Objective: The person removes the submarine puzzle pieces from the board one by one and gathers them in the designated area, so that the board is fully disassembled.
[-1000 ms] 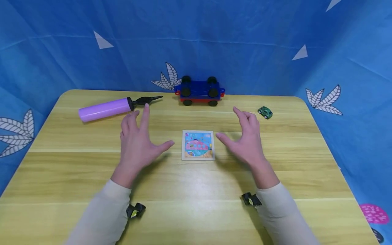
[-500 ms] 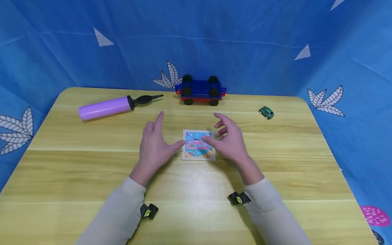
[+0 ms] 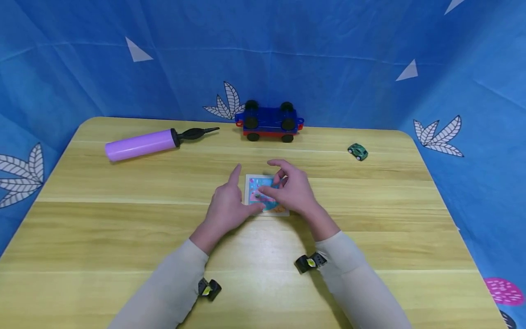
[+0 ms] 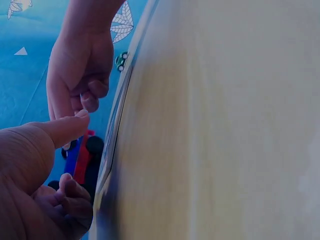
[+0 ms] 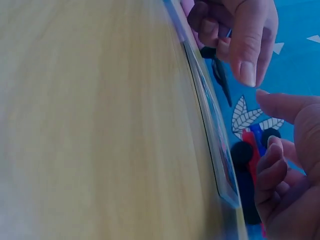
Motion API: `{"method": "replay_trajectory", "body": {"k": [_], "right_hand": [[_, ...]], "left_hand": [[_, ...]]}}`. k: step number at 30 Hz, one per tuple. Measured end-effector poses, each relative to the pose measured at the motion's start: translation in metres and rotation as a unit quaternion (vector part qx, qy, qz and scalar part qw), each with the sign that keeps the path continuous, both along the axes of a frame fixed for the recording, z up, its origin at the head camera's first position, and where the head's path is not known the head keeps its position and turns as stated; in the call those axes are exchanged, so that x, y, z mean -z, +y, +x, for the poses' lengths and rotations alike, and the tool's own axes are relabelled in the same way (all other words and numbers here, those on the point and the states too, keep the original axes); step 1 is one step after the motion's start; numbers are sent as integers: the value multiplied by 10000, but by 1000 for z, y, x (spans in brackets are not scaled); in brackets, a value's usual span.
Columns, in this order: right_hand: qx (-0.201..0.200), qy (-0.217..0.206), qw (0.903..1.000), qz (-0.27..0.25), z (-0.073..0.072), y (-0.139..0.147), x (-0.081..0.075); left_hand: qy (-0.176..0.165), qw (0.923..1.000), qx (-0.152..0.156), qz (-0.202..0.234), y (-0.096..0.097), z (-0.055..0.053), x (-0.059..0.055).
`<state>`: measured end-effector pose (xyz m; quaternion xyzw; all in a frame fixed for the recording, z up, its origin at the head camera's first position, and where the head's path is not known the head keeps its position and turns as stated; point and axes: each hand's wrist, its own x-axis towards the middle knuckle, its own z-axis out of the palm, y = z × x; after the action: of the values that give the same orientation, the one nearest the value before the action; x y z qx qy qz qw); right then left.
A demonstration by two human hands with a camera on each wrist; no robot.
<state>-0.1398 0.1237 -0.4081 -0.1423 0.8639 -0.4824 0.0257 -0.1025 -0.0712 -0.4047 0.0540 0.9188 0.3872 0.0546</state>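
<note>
A small square picture puzzle [image 3: 256, 183] with a pale frame lies flat on the table, partly covered by both hands in the head view. My left hand [image 3: 228, 208] is over its left side, index finger stretched forward and thumb reaching across the lower part. Over the right side is my right hand [image 3: 295, 189], index finger and thumb extended, other fingers loosely bent. Seen edge-on in the right wrist view, the puzzle [image 5: 212, 125] stays on the tabletop while the hands hover above it, thumb tips close together. Neither hand grips anything.
A purple hand pump [image 3: 141, 145] with a black nozzle lies at the back left. At the back edge, a blue and red toy vehicle [image 3: 269, 119] rests on its side. A small green toy car [image 3: 358, 151] sits at the back right, before a blue patterned cloth [image 3: 328, 59].
Both hands have moved inward from either side until they overlap the puzzle, the left moving right and the right moving left. The puzzle and other toys stay in place.
</note>
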Motion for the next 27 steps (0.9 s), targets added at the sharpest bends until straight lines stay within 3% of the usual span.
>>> {"method": "replay_trajectory", "body": {"k": [8,22,27], "right_hand": [[-214,-262,9991,259,-7,-9,7],[-131,-291,9978,585,-11,-13,14],[-75,-330,9972,661,-11,-14,15]], "left_hand": [[-324,9994,100,25,5,-1,8],[80,9996,221,-131,6,-1,11],[30,9995,209,-238,7,-1,12]]}}
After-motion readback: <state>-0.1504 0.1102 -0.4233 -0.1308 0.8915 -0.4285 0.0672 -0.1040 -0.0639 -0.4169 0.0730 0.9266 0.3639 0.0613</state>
